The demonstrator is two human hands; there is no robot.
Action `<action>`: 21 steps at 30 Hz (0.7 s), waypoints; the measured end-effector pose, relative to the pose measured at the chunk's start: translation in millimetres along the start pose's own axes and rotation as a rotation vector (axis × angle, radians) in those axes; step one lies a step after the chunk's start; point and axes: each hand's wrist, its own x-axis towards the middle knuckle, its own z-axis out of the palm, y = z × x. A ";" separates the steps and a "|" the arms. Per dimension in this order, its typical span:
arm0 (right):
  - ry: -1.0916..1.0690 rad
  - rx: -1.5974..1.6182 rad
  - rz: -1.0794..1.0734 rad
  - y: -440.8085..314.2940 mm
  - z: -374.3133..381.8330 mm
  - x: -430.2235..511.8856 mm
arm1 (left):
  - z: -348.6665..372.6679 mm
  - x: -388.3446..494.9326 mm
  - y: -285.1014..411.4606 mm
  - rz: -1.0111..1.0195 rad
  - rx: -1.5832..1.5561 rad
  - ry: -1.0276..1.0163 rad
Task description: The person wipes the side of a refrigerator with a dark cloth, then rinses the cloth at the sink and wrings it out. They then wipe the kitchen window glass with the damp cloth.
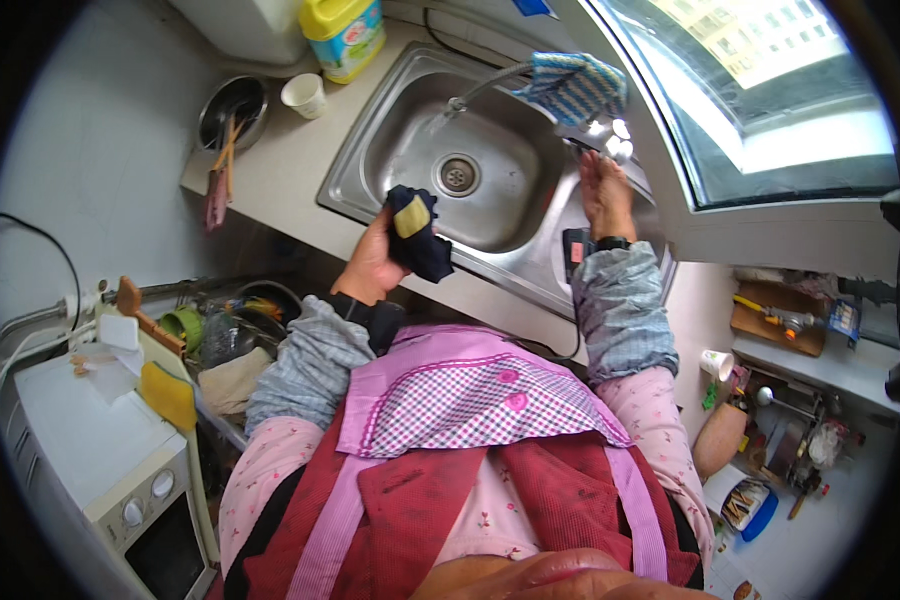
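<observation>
My left hand (375, 255) grips a bunched dark navy cloth (420, 236) with a yellow patch, over the front rim of the stainless steel sink (390, 139). At the sink's right end, my right hand (606, 193) reaches to the chrome faucet's body (607, 139), fingers extended; whether they touch its lever is hard to tell. Water sprays from the faucet's flexible spout (487, 84) into the basin, left of and above the drain (457, 174). A blue striped knitted cloth (579, 84) hangs over the spout's base.
A paper cup (304, 96), a yellow jug (343, 41) and a metal pot (232, 112) with chopsticks stand left of the sink. A window (780, 112) is at upper right. A small oven (135, 480) stands lower left; cluttered shelves (817, 367) lie at right.
</observation>
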 end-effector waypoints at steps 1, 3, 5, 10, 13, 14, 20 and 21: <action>0.006 0.016 0.016 -0.1 0.4 0.6 | 1.9 3.7 1.0 0.018 -0.007 0.038; 0.017 0.082 0.040 -1.8 -1.5 1.6 | 5.3 17.2 7.9 0.102 0.022 0.002; 0.002 0.089 0.041 -3.5 -5.2 2.3 | 11.9 48.7 21.0 0.181 0.032 0.036; -0.014 0.035 0.054 -8.9 -16.3 3.5 | 9.9 134.7 49.2 0.248 0.060 0.066; -0.040 -0.013 0.049 -14.3 -24.5 4.1 | -0.2 166.5 56.8 0.273 0.111 0.122; -0.052 -0.032 0.042 -16.2 -27.6 3.9 | -3.2 173.4 57.1 0.303 0.117 0.120; -0.071 -0.002 0.068 -5.9 -39.1 -20.2 | -6.7 187.5 52.0 0.249 0.058 0.143; -0.044 -0.041 0.093 1.9 -36.4 -28.2 | -5.4 186.4 50.9 0.247 0.052 0.114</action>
